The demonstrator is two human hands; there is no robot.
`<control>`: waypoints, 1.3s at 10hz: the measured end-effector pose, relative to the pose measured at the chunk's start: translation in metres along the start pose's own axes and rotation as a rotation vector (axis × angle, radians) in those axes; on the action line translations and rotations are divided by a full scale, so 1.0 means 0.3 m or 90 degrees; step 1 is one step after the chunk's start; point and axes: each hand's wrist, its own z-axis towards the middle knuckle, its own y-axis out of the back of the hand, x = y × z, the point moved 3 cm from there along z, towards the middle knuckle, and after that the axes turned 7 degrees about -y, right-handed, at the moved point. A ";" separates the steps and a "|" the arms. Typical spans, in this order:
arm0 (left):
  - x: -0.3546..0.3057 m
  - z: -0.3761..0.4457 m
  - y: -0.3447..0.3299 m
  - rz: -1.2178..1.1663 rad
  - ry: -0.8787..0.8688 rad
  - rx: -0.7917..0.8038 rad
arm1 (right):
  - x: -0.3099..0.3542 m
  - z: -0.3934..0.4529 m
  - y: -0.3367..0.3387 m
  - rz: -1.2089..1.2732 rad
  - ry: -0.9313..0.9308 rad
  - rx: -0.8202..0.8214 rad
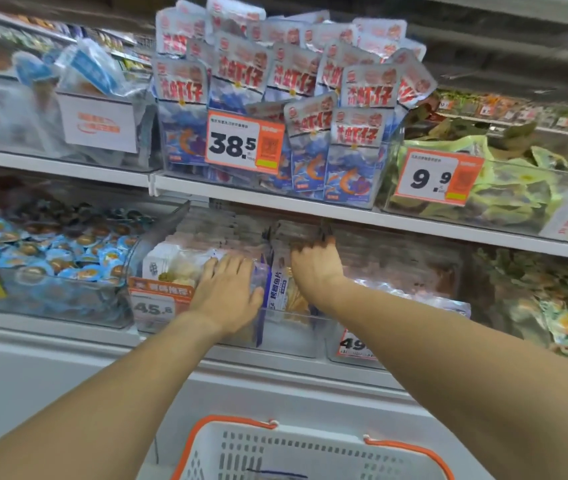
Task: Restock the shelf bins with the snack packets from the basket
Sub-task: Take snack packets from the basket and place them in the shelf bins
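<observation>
Clear bin [289, 327] packets [277, 289]: left hand [229, 294] presses flat, right hand [315, 268] fingers seemingly curled in.

Packets [277, 289] upright in clear lower-shelf bin [289, 332]; white basket [310, 452], orange handles, below

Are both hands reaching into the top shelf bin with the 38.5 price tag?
No, the left hand and right hand are in the lower shelf bin.
</observation>
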 end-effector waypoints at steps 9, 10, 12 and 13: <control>-0.364 -0.978 -0.875 -0.257 0.342 0.590 | 0.549 -1.208 -0.830 0.726 -0.072 0.712; -0.285 -0.992 -0.950 -0.447 0.550 0.452 | 0.615 -1.259 -0.890 0.783 -0.114 0.740; -0.234 -1.048 -1.078 -0.584 0.819 0.223 | 0.702 -1.168 -0.996 1.152 -0.354 0.821; -0.266 -1.005 -1.049 -0.631 0.900 0.118 | 0.709 -1.105 -1.018 1.260 -0.438 0.846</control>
